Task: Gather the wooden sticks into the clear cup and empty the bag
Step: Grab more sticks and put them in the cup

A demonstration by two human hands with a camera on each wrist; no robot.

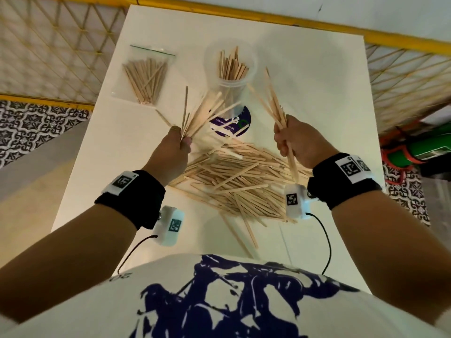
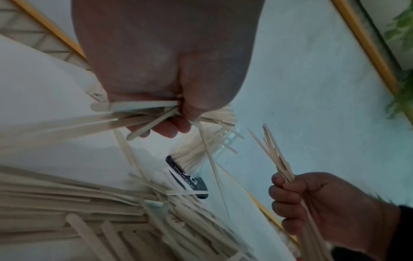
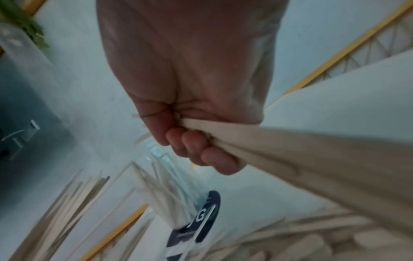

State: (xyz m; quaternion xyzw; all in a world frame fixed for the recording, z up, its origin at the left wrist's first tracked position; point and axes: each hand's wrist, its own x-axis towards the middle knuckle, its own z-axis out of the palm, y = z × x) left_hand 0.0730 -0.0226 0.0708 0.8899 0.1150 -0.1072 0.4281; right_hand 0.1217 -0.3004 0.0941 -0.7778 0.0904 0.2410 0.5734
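A clear cup [image 1: 230, 76] with a purple label stands at the middle back of the white table [image 1: 317, 93], several wooden sticks upright inside it. My left hand [image 1: 175, 145] grips a fanned bunch of sticks [image 1: 202, 113] just left of the cup. My right hand [image 1: 292, 140] grips a tighter bunch [image 1: 275, 101] to the cup's right. A big pile of loose sticks [image 1: 244, 181] lies between my wrists. A clear zip bag [image 1: 146, 74] holding sticks lies flat at the back left. The left wrist view shows the left hand [image 2: 176, 98] and the right hand [image 2: 312, 203] with their bunches. The right hand [image 3: 196, 123] fills the right wrist view.
A lone stick [image 1: 163, 118] lies beside the bag. A few sticks [image 1: 244, 232] trail from the pile toward the table's near edge. A yellow rail [image 1: 268, 18] and lattice fence run behind the table. A green and red object [image 1: 419, 147] sits off the right edge.
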